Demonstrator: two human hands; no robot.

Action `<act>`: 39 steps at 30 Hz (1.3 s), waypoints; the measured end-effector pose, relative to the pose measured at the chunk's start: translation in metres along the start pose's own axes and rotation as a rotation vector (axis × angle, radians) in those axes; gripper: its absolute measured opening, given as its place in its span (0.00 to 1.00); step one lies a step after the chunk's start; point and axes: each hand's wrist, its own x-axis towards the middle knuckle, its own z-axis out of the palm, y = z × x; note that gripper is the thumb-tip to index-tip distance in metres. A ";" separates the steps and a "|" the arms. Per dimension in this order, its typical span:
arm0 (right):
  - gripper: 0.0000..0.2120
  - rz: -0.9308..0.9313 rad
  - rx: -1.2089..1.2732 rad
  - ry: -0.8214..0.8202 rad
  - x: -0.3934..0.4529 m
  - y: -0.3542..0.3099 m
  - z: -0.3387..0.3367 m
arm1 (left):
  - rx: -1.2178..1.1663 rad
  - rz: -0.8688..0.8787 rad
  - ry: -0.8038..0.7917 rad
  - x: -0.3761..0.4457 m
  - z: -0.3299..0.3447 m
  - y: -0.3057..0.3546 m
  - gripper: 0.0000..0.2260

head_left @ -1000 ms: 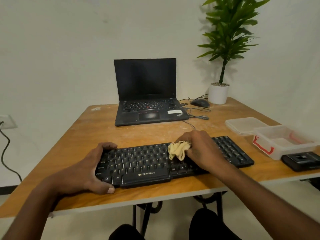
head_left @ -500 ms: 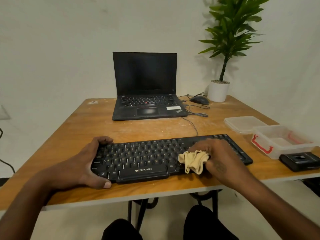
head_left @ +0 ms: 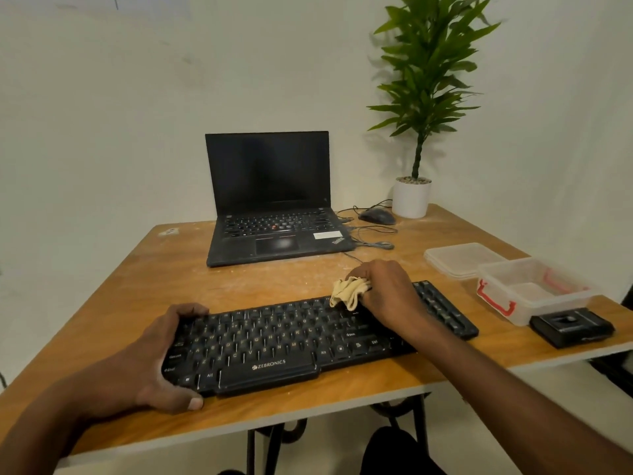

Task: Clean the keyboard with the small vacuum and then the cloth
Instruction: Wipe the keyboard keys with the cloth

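So we're on the cloth step. Right hand (head_left: 387,289) has its fingers bunched around the cloth (head_left: 349,291) at the keyboard (head_left: 274,341)'s far edge, right of middle. Left hand (head_left: 164,358) fingers clamp its left end on the surface (head_left: 137,286). Next I'd drag the cloth across the unwiped rows, lightly.

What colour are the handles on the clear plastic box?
Red, on the box at the table's right edge; the near handle shows best in the head view.

Plain off-white wall (head_left: 102,114) behind a scuffed wooden tabletop (head_left: 137,286) on black metal legs (head_left: 270,450); pale floor (head_left: 325,447); even lighting.
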 end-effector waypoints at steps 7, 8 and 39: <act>0.21 -0.051 -0.078 -0.177 -0.065 0.001 -0.039 | -0.002 -0.001 0.021 0.001 0.002 -0.007 0.57; 0.21 -0.053 -0.085 -0.182 -0.066 0.002 -0.040 | -0.001 -0.001 0.022 0.001 0.001 -0.009 0.57; 0.17 0.007 -0.106 0.000 0.007 0.033 -0.014 | -0.036 0.112 0.090 0.024 -0.005 -0.060 0.53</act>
